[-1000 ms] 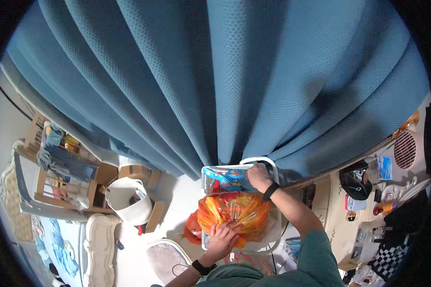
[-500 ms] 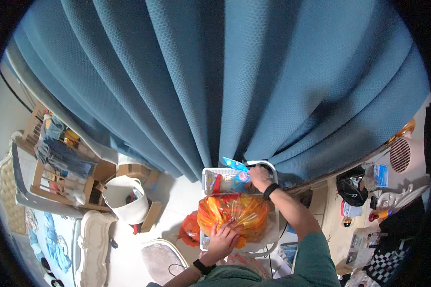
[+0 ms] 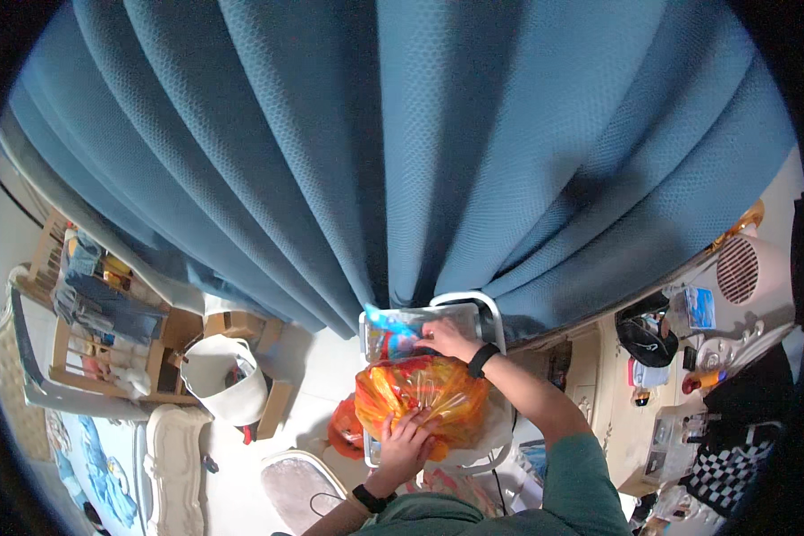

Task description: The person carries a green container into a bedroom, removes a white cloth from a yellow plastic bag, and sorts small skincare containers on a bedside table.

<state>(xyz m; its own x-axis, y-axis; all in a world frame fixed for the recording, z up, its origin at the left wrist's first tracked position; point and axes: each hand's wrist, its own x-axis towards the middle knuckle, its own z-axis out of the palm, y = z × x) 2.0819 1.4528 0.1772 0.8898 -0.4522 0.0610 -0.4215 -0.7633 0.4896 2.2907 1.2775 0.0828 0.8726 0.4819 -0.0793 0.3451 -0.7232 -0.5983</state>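
Observation:
A bulging, see-through orange plastic bag (image 3: 451,393) sits on a white basket with a raised looped handle (image 3: 469,297). Spread over the bag's near left side are the fingers of my left hand (image 3: 408,438), open and pressing against the plastic. Beyond the bag, in the far part of the basket, my right hand (image 3: 451,339) is closed at the right edge of a shiny blue patterned packet (image 3: 397,326). The packet's upper left tip is smeared by motion. Something red shows beneath it, but its kind is hidden.
Blue curtains (image 3: 330,161) hang just beyond the basket. An orange-red bag (image 3: 344,429) lies left of it on the floor, near a white bin (image 3: 226,393). On the right, a pale cabinet top (image 3: 612,393) carries a black bag (image 3: 649,335) and small items.
My right hand has moved left and slightly lower over the basket. The blue packet has shifted left with it. My left hand stays on the orange bag. The whole view has moved slightly.

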